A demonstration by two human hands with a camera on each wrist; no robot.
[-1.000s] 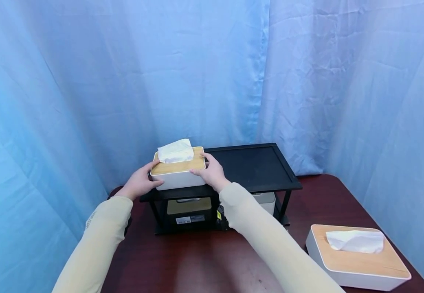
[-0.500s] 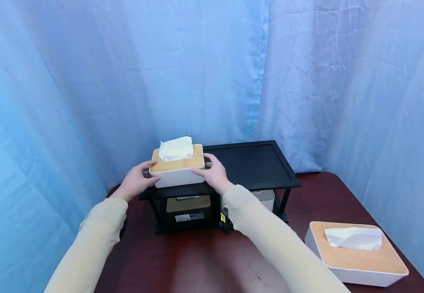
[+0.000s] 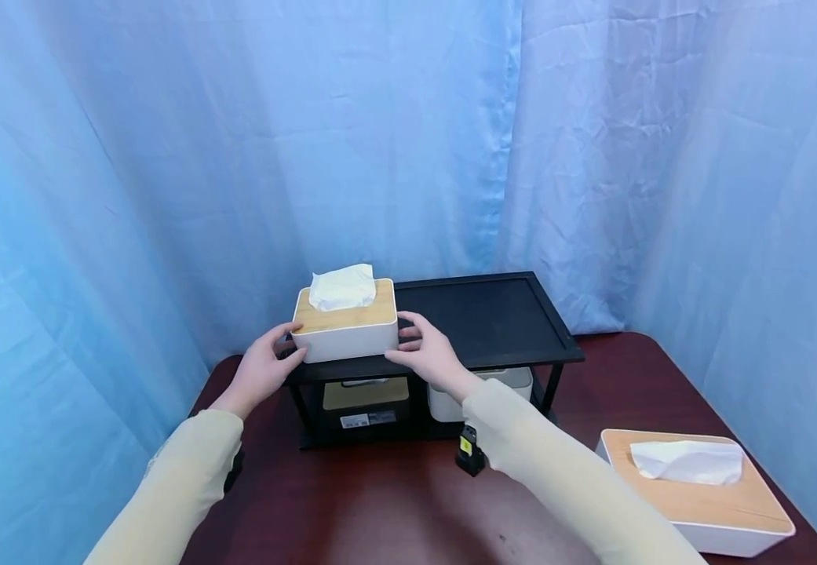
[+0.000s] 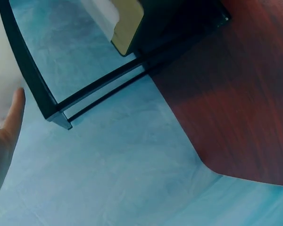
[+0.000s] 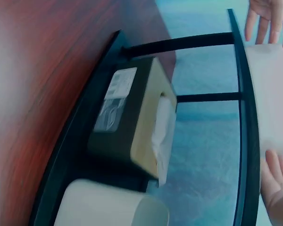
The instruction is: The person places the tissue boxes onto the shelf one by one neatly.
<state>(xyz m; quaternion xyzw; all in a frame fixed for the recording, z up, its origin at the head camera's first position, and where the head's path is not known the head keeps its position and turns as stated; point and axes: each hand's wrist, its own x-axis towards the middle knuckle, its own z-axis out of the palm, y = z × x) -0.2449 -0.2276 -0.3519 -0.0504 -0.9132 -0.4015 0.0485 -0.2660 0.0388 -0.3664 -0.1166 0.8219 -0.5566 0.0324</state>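
A white tissue box [image 3: 348,344] with a wooden lid and a tissue sticking out sits at the left end of the black shelf's top [image 3: 486,314]. My left hand [image 3: 263,370] is at the box's left end, its index fingertip at the lid's edge and the thumb near the front corner. At the other end, my right hand [image 3: 432,355] has spread fingers beside the box wall. The right wrist view shows the box's white side [image 5: 278,94] between both hands. In the left wrist view a finger [image 4: 16,110] points along the white wall.
Under the shelf top stand a dark tissue box [image 3: 366,400] with a wooden lid and a light grey container [image 3: 446,404]. Another white tissue box [image 3: 698,494] lies at the table's right. Blue curtains [image 3: 408,141] surround the reddish-brown table [image 3: 380,502].
My right hand has slid off the lid and outward to the right, and my left hand has loosened slightly lower. The tissue box has stayed nearly in place on the shelf.
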